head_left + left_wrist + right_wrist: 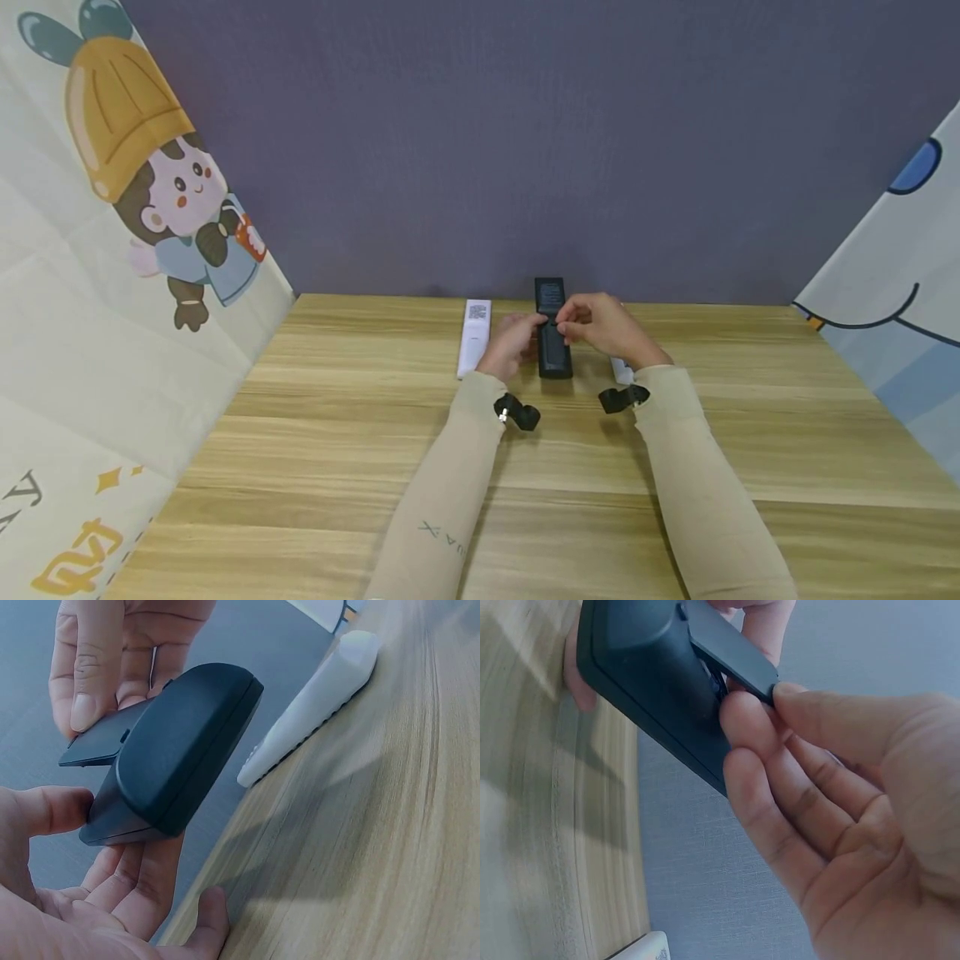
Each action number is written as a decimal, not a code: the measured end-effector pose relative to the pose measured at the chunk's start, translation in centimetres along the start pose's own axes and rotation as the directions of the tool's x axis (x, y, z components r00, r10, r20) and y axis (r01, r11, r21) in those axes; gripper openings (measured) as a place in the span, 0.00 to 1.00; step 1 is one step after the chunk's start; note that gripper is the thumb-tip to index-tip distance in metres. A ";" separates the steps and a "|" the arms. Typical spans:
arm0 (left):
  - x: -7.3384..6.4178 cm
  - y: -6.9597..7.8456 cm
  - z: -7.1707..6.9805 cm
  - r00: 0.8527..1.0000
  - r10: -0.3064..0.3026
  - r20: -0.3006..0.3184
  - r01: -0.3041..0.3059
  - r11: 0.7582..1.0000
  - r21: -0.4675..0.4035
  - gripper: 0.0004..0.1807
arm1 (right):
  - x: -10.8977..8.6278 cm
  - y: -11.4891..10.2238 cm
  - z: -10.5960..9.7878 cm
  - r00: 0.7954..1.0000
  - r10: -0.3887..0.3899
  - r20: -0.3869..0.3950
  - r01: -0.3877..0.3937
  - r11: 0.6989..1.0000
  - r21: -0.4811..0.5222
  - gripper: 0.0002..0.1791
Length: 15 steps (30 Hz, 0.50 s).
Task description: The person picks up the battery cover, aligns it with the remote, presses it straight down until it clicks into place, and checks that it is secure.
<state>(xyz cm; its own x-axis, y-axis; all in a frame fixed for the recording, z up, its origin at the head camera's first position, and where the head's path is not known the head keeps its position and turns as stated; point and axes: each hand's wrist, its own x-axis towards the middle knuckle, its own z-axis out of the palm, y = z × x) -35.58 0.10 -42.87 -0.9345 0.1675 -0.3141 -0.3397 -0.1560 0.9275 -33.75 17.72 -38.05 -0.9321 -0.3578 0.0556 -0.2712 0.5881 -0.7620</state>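
Observation:
A black remote control (555,360) is held above the wooden table with its back facing up. My left hand (512,342) grips it by the side, thumb on one edge and fingers beneath, as the left wrist view shows. My right hand (603,323) pinches the free end of the battery cover (735,652) between thumb and fingertips. That cover stands tilted up from the back, its other end still at the remote's body. In the right wrist view a dark gap shows under it, and the compartment's inside is mostly hidden by my fingers.
A white remote (474,333) with printed text lies left of my left hand. Another white remote (622,372) lies partly hidden under my right wrist. Behind the wooden table (337,433) rises a dark grey-blue panel (480,150), with cartoon-printed cloths at both sides.

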 end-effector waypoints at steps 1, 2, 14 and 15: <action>-0.1 0.0 0.0 1.000 0.001 0.000 -0.001 1.000 0.002 0.11 | 0.0 0.0 0.1 1.000 -0.001 0.001 0.001 1.000 0.004 0.04; -0.1 -0.1 -0.1 1.000 0.001 0.000 -0.001 1.000 0.004 0.11 | -0.1 0.0 0.1 1.000 -0.001 0.001 0.001 1.000 0.008 0.04; -0.8 -0.3 -0.4 1.000 -0.015 0.011 0.014 1.000 0.022 0.12 | -0.9 -0.2 0.8 1.000 -0.013 -0.019 0.013 1.000 -0.006 0.04; -0.9 -0.3 -0.4 1.000 -0.016 0.011 0.016 1.000 0.024 0.12 | -0.9 -0.2 0.9 1.000 -0.013 -0.019 0.013 1.000 -0.004 0.04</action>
<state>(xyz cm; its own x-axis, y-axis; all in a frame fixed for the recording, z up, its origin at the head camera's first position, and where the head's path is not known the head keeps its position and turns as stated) -34.69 -0.43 -42.93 -0.9277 0.1810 -0.3265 -0.3516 -0.1296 0.9271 -32.59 17.24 -38.53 -0.9330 -0.3515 0.0776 -0.2841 0.5867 -0.7583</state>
